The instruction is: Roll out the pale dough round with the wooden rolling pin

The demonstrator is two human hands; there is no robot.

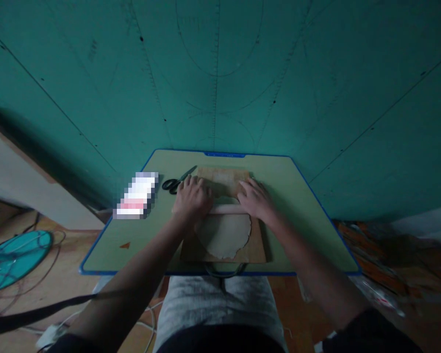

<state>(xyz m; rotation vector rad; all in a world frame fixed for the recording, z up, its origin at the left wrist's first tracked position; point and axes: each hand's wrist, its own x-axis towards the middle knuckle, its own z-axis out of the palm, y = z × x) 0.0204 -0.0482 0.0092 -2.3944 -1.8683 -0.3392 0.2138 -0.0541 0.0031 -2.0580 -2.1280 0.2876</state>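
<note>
A pale rolling pin (228,209) lies crosswise over a flat sheet of dough (224,235) with a ragged right edge. My left hand (193,196) is closed over the pin's left end, its fingers curled. Around the right part of the pin is my right hand (255,197), fingers bent forward past it. Under the dough is a wooden board (259,247). A tan surface (224,175) stretches beyond the pin; I cannot tell whether it belongs to the board. Just left of it, near my left hand, are black-handled scissors (173,185).
The pale green tabletop (301,235) has a blue rim and backs onto a green wall. At its left lies a pixelated rectangular object (136,196), with a small brown triangle (125,245) nearer me. A dark curved handle (226,272) shows at the front edge. Cables (150,318) run across the floor.
</note>
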